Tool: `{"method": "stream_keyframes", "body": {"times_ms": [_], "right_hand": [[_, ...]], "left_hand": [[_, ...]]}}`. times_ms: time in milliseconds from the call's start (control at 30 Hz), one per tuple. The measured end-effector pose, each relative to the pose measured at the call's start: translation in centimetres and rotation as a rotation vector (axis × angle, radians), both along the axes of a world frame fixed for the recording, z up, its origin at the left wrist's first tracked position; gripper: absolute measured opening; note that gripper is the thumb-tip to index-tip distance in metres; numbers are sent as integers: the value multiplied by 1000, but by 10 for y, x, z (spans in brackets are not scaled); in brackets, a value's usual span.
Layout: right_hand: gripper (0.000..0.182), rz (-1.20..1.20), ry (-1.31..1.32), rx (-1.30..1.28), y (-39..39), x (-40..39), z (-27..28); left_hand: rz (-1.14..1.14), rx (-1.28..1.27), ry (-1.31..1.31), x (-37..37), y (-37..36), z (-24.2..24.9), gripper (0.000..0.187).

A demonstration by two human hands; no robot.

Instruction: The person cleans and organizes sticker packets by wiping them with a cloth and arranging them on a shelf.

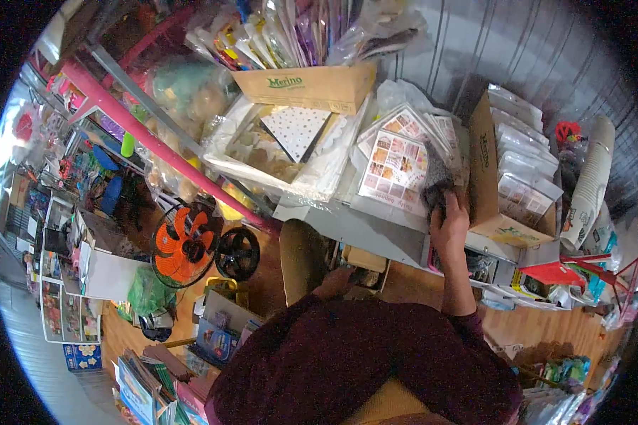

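Observation:
My right hand (450,223) is closed around a dark grey cloth (439,172) at the right edge of a stack of printed sheets. The top sheet (393,172) is white with small pinkish pictures and is partly covered by the cloth. More plastic-wrapped sheets (411,120) lie fanned behind it. My left hand (335,282) hangs low in front of my body, beside a tan box (365,258) below the shelf. Its fingers are in shadow, so their grip does not show.
To the right of the sheets stands a cardboard box (483,166) of wrapped packets. Left are an open white tray (262,173) and a Merino carton (305,86) full of bagged items. A pink pole (170,156) slants across the left. An orange fan (184,244) stands below.

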State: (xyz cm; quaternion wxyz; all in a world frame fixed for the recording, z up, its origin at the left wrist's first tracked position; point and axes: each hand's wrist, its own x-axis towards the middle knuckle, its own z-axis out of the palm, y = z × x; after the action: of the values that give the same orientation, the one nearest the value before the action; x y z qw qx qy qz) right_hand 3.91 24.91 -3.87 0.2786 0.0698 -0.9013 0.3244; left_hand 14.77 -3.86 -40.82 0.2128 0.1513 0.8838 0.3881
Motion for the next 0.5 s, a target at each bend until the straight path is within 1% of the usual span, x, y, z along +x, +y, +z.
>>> {"method": "stream_keyframes", "body": {"times_ms": [33,67,133,167,200,233,267,333,367,400,433,467,500], "right_hand": [[35,5,-10,23,0,1,1],[35,9,8,23,0,2,2],[34,-7,-28,99,1,1,-1],[33,4,40,138,3,-2,-6],[33,0,56,138,2,-1,-3],[33,22,-16,125,2,2,3],[33,44,-88,113,2,3,7],[33,40,-80,143,1,2,8],[33,50,-83,134,1,1,7],[33,58,-86,124,1,0,5],[33,47,-72,116,1,1,3],[38,53,-16,194,2,1,2],[43,59,38,273,3,-2,2]], "left_hand": [[40,129,-112,-3,-9,-29,43],[43,130,-94,5,0,18,43],[108,-230,-353,-16,19,157,37],[108,-231,-335,-20,12,149,37],[99,-121,-207,-17,3,128,36],[87,-10,-80,-15,-4,107,35],[85,-7,-66,-19,-5,97,35],[354,121,-275,-26,-7,74,34],[345,120,-263,-17,-11,7,34],[373,87,34,-14,-25,-47,35],[394,53,335,-25,-15,-93,35],[382,49,353,-27,-29,-58,35],[422,223,189,-23,-26,-20,35]]}}
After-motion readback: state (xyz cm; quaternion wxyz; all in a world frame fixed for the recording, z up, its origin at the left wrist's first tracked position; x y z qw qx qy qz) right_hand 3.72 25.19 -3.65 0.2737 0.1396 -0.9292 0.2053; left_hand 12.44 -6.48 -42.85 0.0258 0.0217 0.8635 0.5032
